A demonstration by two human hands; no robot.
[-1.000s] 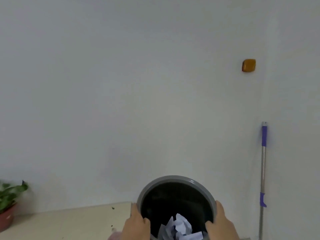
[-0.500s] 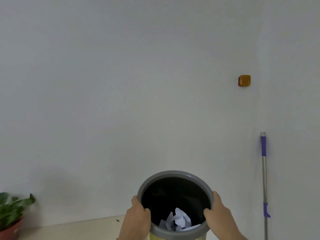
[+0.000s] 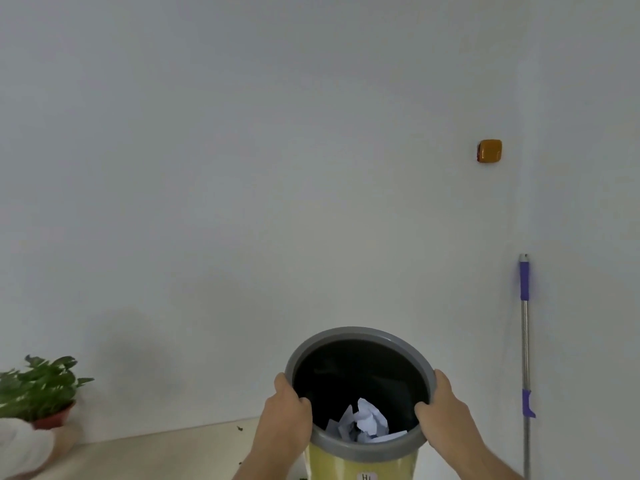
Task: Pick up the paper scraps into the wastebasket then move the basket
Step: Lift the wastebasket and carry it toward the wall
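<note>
Head view: both hands clamp the wastebasket (image 3: pixel 360 455) by its grey rim, left hand (image 3: pixel 287 415) on one side, right hand (image 3: pixel 446 415) on the other, thumbs hooked inside. Crumpled paper scraps (image 3: pixel 367 424) sit in it, between the hands. A mop handle (image 3: pixel 525 341) stands beyond the right hand; a potted plant (image 3: pixel 41 389) is well off past the left.

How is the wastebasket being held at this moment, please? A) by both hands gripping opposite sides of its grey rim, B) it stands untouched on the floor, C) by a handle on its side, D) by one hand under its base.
A: the left hand and right hand each clasp a side of the wastebasket rim, with paper scraps inside.
</note>
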